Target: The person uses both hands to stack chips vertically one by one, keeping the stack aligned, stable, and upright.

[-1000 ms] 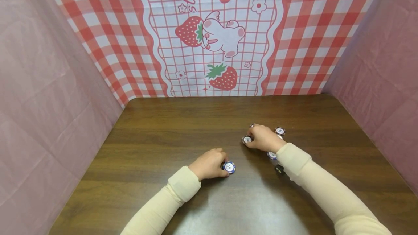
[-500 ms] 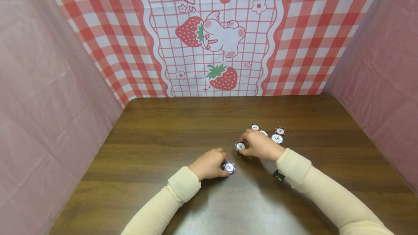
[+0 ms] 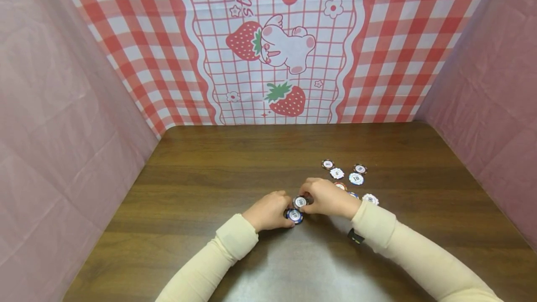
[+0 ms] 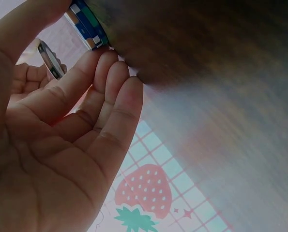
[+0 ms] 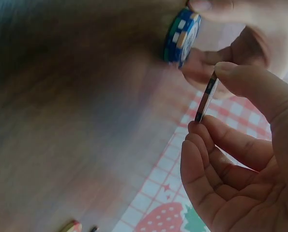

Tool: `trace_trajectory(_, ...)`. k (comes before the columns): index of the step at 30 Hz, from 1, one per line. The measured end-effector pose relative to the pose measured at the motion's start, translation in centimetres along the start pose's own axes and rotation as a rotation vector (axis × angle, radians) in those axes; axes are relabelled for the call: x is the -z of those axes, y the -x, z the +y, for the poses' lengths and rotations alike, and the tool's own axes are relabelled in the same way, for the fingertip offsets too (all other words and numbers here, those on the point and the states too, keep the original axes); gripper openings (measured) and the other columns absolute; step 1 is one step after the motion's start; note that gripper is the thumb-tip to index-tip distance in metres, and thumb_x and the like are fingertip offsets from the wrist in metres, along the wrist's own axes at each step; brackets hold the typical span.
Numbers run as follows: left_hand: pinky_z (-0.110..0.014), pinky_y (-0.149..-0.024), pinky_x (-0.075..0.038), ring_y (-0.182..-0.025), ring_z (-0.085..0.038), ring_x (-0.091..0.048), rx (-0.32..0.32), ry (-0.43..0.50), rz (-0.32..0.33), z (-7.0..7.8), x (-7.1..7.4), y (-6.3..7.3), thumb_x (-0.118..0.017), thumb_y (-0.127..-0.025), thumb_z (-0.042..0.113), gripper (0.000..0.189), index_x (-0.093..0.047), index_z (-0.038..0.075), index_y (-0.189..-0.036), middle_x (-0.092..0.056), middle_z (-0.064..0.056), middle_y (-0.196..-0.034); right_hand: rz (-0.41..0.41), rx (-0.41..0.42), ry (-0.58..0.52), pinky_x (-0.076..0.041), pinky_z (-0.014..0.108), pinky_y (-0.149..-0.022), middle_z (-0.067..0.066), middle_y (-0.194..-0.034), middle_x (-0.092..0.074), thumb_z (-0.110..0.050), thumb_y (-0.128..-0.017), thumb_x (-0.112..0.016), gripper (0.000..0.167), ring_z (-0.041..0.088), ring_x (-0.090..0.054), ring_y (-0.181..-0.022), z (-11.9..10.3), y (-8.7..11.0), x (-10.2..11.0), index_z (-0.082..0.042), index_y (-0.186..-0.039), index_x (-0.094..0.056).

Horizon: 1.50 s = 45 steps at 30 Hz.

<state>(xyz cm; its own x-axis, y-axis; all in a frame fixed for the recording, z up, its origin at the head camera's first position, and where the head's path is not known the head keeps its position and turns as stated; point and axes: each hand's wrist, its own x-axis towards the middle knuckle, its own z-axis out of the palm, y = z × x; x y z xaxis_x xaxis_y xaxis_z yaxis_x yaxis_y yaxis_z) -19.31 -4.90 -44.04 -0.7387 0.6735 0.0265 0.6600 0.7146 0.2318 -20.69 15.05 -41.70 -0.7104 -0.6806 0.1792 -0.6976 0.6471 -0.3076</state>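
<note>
in the head view, both hands work near the middle of the desk (image 3: 218, 162). the left hand (image 3: 270, 209) holds a blue-edged stack (image 3: 294, 216) at its fingertips, thumb on the near side and the other fingers on the far side; the face of its top chip reads 10. the right hand (image 3: 329, 198) pinches a dark-edged chip (image 3: 300, 202) by its rim, just beyond the stack and partly overlapping it from this angle. past the right hand, loose chips (image 3: 337, 173) lie scattered on the desk, white, dark, red and blue ones among them, some partly covered by that hand. a black object (image 3: 355, 236) shows under the right wrist.

in the left wrist view, the stack sits between the thumb and index fingertip, out at the very ends and clear of the palm, with a green layer alongside the blue. the gap between these fingers is only as wide as the stack; the remaining fingers lie side by side below. the dark-edged chip shows behind, near the other hand's fingers.

in the right wrist view, the dark-edged chip stands edge-on between thumb tip and index fingertip, palm apart from it. the stack is near, separated by a visible gap, against the left hand's fingers.
</note>
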Motion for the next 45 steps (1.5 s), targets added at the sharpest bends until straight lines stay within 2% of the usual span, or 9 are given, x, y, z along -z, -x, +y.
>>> trace_trajectory(17, -0.024, -0.071, -0.048, -0.077, -0.009, -0.055, 0.011, -0.013, -0.018, 0.1, 0.0, 0.0, -0.083, -0.073, 0.036, 0.031, -0.069, 0.013, -0.09, -0.061, 0.004, -0.087, -0.033, 0.067, -0.007, -0.047, 0.025, -0.066, -0.003, -0.084, -0.063, -0.022, -0.07, -0.081, 0.025, 0.006, -0.055, -0.074, -1.2, 0.5, -1.4, -0.012, -0.09, -0.072)
trace_trajectory(36, -0.026, -0.073, -0.049, -0.079, -0.012, -0.058, -0.009, -0.022, 0.015, 0.0, -0.2, -0.1, -0.084, -0.07, 0.034, 0.03, -0.068, 0.014, -0.086, -0.062, 0.004, -0.085, -0.043, 0.052, -0.005, -0.047, 0.024, -0.065, -0.003, -0.081, -0.062, -0.019, -0.07, -0.08, 0.02, 0.006, -0.054, -0.072, -1.4, 0.4, -2.0, -0.014, -0.086, -0.071)
trace_trajectory(45, -0.028, -0.073, -0.049, -0.077, -0.012, -0.058, -0.028, -0.04, 0.025, 0.0, 0.0, 0.0, -0.082, -0.069, 0.032, 0.026, -0.067, 0.015, -0.082, -0.062, 0.004, -0.081, -0.036, 0.064, 0.003, -0.041, 0.023, -0.059, -0.005, -0.074, -0.057, -0.018, -0.069, -0.08, 0.014, 0.004, -0.047, -0.066, -1.4, 0.3, -2.3, -0.017, -0.08, -0.07)
